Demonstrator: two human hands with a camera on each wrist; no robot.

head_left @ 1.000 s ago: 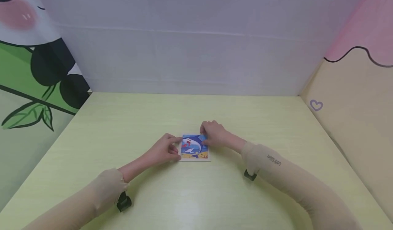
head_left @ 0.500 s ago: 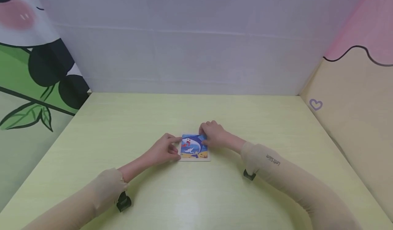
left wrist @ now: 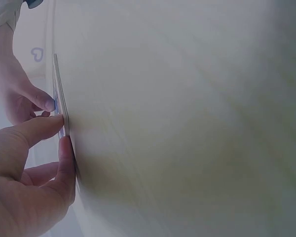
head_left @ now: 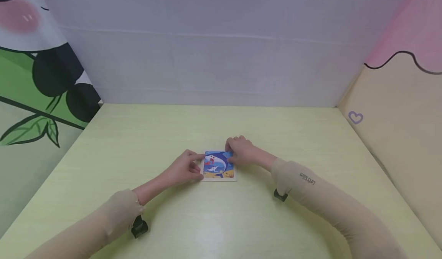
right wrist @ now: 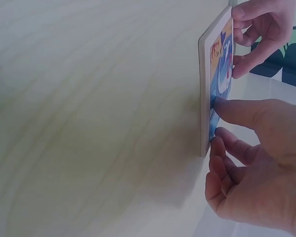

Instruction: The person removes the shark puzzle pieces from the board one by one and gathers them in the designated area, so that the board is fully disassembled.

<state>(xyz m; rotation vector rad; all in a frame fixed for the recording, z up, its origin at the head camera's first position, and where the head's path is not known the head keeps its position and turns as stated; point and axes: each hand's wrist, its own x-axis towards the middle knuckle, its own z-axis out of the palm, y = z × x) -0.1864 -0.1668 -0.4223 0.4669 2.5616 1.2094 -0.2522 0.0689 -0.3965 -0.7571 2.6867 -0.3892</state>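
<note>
A small square picture puzzle (head_left: 215, 167) in a pale frame lies flat on the table, showing a blue-and-white whale or dolphin over yellow sand. At its left edge, my left hand (head_left: 183, 169) holds the frame, thumb at the near corner and index finger farther up. My right hand (head_left: 240, 150) grips the upper right part; in the right wrist view its thumb (right wrist: 237, 109) rests on the picture and the curled fingers meet the far edge. The left wrist view shows the puzzle (left wrist: 60, 94) edge-on. Seams between pieces are too small to make out.
The pale yellow table (head_left: 221, 220) stretches around both hands. A whitish cloth wall (head_left: 221, 67) closes off the back. Printed panels stand at the left (head_left: 41, 78) and right (head_left: 397, 117). Dark wrist devices hang under both beige sleeves.
Both hands and the puzzle stay nearly where they were; the right hand shifts only very slightly.
</note>
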